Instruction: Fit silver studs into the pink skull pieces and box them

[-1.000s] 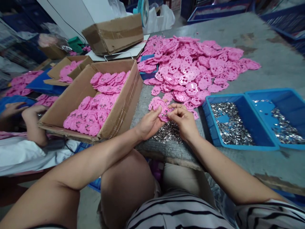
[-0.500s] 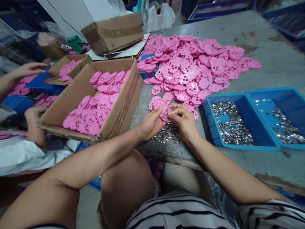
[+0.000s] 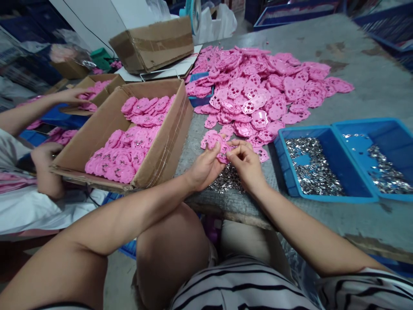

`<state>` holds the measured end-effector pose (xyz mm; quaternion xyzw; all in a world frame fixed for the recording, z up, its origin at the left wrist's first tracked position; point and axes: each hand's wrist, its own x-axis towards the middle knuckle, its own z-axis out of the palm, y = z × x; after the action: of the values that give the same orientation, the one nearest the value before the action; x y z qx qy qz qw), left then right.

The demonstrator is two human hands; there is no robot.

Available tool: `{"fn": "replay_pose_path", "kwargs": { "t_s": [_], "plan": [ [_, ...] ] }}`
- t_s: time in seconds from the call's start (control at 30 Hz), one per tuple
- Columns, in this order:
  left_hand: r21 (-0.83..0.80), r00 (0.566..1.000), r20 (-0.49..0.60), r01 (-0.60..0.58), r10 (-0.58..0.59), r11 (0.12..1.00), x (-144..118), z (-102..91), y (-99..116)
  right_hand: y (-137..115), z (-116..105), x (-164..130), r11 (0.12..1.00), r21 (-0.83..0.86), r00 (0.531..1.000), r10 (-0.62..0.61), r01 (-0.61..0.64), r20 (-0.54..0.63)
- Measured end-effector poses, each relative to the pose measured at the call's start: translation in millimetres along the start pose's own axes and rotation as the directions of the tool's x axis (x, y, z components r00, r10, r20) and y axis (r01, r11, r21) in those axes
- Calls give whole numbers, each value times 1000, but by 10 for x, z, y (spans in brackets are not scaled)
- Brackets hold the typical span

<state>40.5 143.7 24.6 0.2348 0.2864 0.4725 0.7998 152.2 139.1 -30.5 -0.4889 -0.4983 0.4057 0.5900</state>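
Observation:
My left hand (image 3: 204, 168) is closed on a pink plastic piece (image 3: 222, 151) with a scalloped edge and holes, held above the table's near edge. The fingers of my right hand (image 3: 247, 162) are pinched together at the right rim of that piece; whatever lies between the fingertips is too small to make out. Beneath both hands is a heap of small shiny metal parts (image 3: 226, 180). Just beyond them spreads a large pile of similar pink pieces (image 3: 258, 90).
Left of my hands stands a cardboard box (image 3: 164, 161) with rows of pink pieces carrying metal bits. Two blue bins (image 3: 358, 196) of metal parts sit at right. A co-worker's hand (image 3: 75, 95) reaches toward a smaller box (image 3: 111, 88). Another carton (image 3: 167, 45) stands behind.
My hands stay at the same spot, with only slight finger movement at the pink piece. At far left, the co-worker's upper hand has moved right, to the smaller box.

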Motion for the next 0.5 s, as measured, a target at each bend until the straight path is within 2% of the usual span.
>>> {"fn": "replay_pose_path", "kwargs": {
  "t_s": [0.17,0.33,0.5],
  "plan": [
    [45,1000,-13,12,-12,999,11,-49,31,79,-17,39,996,-92,1000,-16,16,4],
    [139,998,-26,55,-52,989,15,-148,69,81,-65,81,999,23,999,42,-42,0],
    [275,999,-40,24,-14,961,-10,-182,88,-16,-102,103,994,90,998,61,-64,30]
  ]
}}
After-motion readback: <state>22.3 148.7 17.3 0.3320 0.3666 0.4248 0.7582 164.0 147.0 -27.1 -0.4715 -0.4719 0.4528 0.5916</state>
